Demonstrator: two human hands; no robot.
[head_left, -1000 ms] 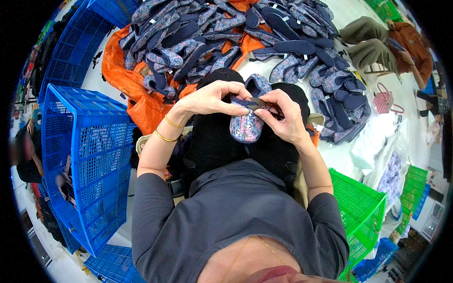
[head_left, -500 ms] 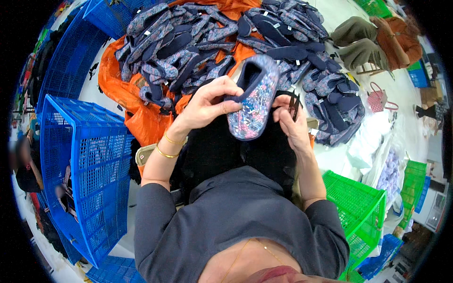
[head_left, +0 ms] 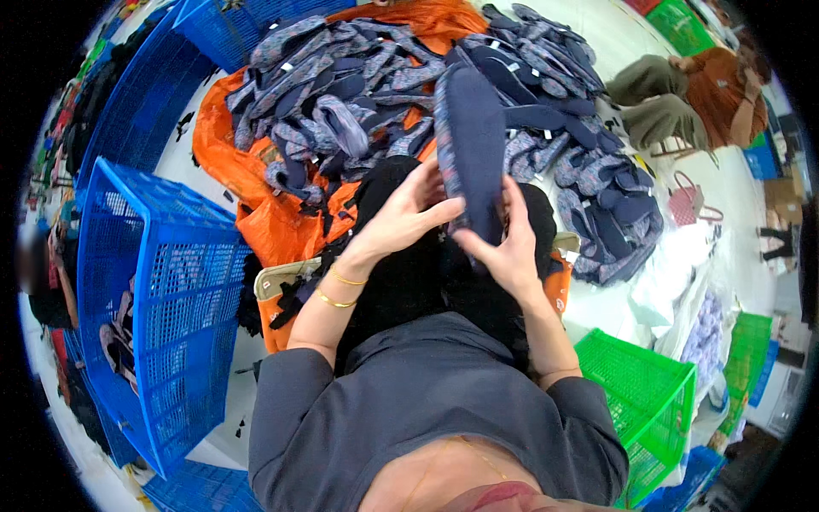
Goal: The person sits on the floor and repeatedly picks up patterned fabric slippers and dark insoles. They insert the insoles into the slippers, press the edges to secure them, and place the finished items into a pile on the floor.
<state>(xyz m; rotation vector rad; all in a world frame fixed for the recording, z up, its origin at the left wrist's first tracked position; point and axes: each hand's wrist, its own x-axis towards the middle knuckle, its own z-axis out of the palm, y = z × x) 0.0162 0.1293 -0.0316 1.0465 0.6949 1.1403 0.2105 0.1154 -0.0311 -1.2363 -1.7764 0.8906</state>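
Observation:
Above my lap a slipper (head_left: pixel 476 141) stands tilted, its dark navy sole toward me and a strip of floral upper showing along the left edge. My left hand (head_left: pixel 409 209) grips its lower left side, the thumb near the edge and the fingers partly hidden behind. My right hand (head_left: pixel 512 243) holds the lower right side, thumb across the sole's lower end. No tool shows in my right hand in this view. Just beyond lies a large pile of similar floral and navy slippers (head_left: pixel 375 72), spread over orange sheeting (head_left: pixel 217 141).
A blue crate (head_left: pixel 188 316) stands on its side at my left, with more blue crates (head_left: pixel 128 128) behind. A green crate (head_left: pixel 636 375) is at my right. A seated person (head_left: pixel 721 98) is at the far right, near a pink checked bag (head_left: pixel 682 200).
The slipper has turned from its floral upper to its sole and stands more upright. My right hand has come onto it; the dark snips seen earlier in that hand are out of sight.

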